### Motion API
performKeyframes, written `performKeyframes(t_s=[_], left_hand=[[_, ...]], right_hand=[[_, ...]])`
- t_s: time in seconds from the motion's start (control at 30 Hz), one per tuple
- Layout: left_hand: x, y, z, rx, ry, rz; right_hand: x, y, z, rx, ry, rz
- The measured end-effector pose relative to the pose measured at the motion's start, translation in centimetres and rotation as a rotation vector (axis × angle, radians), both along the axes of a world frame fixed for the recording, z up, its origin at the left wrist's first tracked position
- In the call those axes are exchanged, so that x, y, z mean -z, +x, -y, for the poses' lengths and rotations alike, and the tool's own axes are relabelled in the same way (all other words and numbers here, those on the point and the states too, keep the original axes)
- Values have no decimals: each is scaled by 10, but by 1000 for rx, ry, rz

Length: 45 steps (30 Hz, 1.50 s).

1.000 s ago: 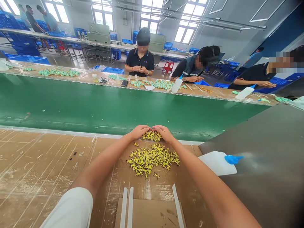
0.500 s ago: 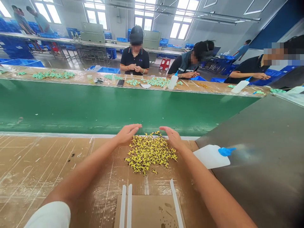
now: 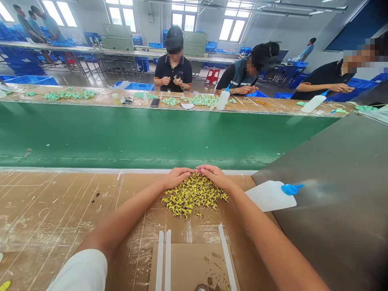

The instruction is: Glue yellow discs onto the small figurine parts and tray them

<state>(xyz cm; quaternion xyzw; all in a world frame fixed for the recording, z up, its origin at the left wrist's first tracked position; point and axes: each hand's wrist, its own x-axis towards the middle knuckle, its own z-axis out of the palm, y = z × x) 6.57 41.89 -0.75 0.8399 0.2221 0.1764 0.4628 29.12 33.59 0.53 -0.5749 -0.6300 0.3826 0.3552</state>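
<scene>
Left hand and right hand cupped around the far side of a heap of small yellow parts, fingers relaxed, grasping nothing, seemingly keeping it gathered on a cardboard-covered desk.

Landmark: the heap of yellow parts. Beyond it, we log a green conveyor belt as the far barrier. Just right of it: a white squeeze bottle with a blue nozzle, then a steel panel. Nearer us: white plastic strips on a cardboard sheet, low enough to pass over. Left of it: flat cardboard bench covering, open passage.
</scene>
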Motion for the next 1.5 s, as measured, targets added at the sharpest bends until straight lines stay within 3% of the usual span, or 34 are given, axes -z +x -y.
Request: performKeyframes(t_s=[0.13,0.27,0.37,0.47,0.57,0.67,0.8,0.9,0.97,1.13,1.2,1.23,1.3,1.33,1.4,1.5], left_hand=[[1,-1,5,-6,-58,69],[-1,-1,3,-87,-50,94],[-7,-7,2,-140,-10,78],[-16,-16,5,-181,66,32],[-25,-11,16,-156,161,-25],[-30,22,30,-38,239,-96],[-29,91,50,92,310,-201],[-35,129,68,161,358,-287],[-45,141,77,198,399,-333],[-82,125,94,181,534,-392],[-97,102,121,98,594,-386],[-103,90,144,-2,626,-331],[-110,68,211,-81,618,-270],[-111,63,252,-45,585,-201],[-105,67,344,159,482,-111],[-88,122,470,478,374,74]], right_hand=[[-9,1,23,25,7,16],[-18,5,38,236,79,53],[-31,-3,71,366,123,56],[-41,-23,138,384,155,28],[-32,-46,225,318,181,19],[-4,-57,309,355,180,36],[25,-48,404,478,180,97],[32,-34,472,684,194,183],[36,-25,516,864,187,235],[67,10,622,1301,112,400],[85,30,661,1440,57,527],[94,41,678,1494,21,584],[110,63,708,1570,-68,656],[118,72,719,1594,-119,673],[131,85,735,1589,-214,692],[144,92,746,1488,-296,693]])
